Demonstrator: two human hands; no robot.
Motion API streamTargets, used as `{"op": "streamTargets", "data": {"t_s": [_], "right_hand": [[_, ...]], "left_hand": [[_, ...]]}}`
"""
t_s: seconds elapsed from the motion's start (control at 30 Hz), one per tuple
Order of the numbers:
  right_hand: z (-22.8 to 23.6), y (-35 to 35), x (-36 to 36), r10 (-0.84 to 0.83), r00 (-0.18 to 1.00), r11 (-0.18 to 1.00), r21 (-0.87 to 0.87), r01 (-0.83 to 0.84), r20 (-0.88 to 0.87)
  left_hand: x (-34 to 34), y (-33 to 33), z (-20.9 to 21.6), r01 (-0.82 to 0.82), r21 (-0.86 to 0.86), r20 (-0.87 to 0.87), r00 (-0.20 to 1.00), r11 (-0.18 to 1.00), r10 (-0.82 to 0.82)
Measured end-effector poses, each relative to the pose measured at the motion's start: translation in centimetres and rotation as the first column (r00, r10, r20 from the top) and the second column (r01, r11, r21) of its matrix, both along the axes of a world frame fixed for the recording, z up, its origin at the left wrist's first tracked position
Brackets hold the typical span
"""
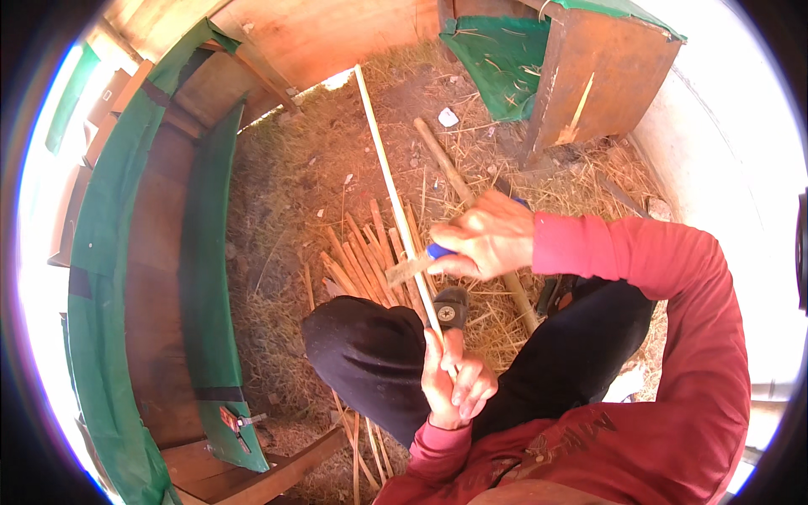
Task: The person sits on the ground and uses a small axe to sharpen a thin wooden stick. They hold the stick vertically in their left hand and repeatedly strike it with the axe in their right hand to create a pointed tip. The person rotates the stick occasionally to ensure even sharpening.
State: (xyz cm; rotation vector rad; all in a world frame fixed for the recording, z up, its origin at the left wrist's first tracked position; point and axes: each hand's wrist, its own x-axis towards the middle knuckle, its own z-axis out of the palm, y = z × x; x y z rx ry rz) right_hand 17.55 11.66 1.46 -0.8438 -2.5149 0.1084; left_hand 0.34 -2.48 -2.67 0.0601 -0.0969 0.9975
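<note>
My left hand (454, 380) grips the near end of a long thin bamboo strip (387, 177) that runs up and away over the straw ground. A blue-handled knife (421, 263) is held in my right hand (488, 236), its blade laid against the strip just above my knee (370, 353). Several split bamboo strips (362, 261) lie in a pile on the ground under the blade. I wear a red long-sleeved top and dark trousers.
A wooden stick (459, 189) lies on the straw to the right of the strip. A curved wooden structure lined with green cloth (206, 278) stands at left. A wooden box with green cloth (589, 76) is at the top right.
</note>
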Motion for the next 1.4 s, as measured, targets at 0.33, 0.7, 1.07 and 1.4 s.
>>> {"op": "streamTargets", "data": {"t_s": [0.33, 0.7, 1.07, 1.4], "right_hand": [[0.4, 10.7, 5.5, -0.7, 0.704, 0.667, 0.244, 0.704, -0.119], [2.9, 1.7, 0.6, 0.012, 0.965, 0.994, 0.107, 0.016, -0.263], [1.9, 0.0, -1.7, -0.076, 0.996, 0.986, 0.144, 0.081, -0.035], [2.7, 7.6, 4.7, -0.526, 0.8, 0.838, -0.011, 0.546, -0.29]], "left_hand": [[0.0, -1.7, 2.3, 0.083, 0.087, 0.038, 0.996, 0.993, -0.087], [-2.7, 3.0, 7.1, -0.134, 0.338, -0.703, 0.622, 0.932, 0.345], [-1.8, 3.7, 4.5, -0.145, 0.409, -0.872, 0.229, 0.901, 0.432], [-2.3, 1.7, 2.6, -0.099, 0.284, -0.87, 0.391, 0.954, 0.3]]}}
